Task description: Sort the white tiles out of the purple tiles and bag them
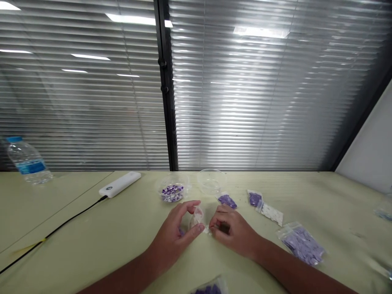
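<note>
My left hand (173, 234) curls its thumb and fingers around a small clear plastic bag (196, 217) with whitish contents, its mouth facing up. Just to the right of the bag lie a few small white pieces (207, 230) on the table. Over them my right hand (234, 230) is closed in a pinch, its fingertips close to those pieces. Whatever sits between the right fingertips is too small to make out. A bit of purple shows behind the left hand, mostly hidden by it.
Behind the hands stand a clear bowl (187, 188) of purple and white pieces and another clear bowl (211, 185). Bags of purple pieces (303, 245) and a bag of white pieces (271, 213) lie rightward. A power bank (121, 184) with cable and a water bottle (30, 163) are left.
</note>
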Tool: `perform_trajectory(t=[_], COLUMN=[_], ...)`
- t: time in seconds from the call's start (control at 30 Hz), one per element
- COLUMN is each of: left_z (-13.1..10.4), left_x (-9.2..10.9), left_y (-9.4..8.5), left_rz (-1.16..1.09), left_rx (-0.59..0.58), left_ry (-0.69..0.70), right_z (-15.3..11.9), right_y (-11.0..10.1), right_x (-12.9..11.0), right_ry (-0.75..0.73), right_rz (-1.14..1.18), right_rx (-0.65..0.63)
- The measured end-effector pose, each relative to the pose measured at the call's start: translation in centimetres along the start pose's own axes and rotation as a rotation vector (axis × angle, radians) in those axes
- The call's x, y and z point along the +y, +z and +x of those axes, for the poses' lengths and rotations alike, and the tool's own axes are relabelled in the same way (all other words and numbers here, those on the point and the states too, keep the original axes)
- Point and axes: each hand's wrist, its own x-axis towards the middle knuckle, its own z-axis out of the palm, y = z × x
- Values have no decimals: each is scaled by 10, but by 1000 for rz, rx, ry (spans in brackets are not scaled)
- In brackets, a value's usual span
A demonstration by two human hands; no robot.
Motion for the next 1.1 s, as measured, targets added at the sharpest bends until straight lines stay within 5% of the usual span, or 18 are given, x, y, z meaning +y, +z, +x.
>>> perform_trajectory(t=[0.27,1.1], left_z=[-1,0], left_x=[-2,0], left_y=[-1,-2], left_rz=[8,16], left_rx=[-12,13], left_ry=[-14,11], right_z=[0,4], right_y=[-3,0], right_x=[1,8], right_ry=[-175,8], right_rz=[-75,53], right_rx=[-133,-27])
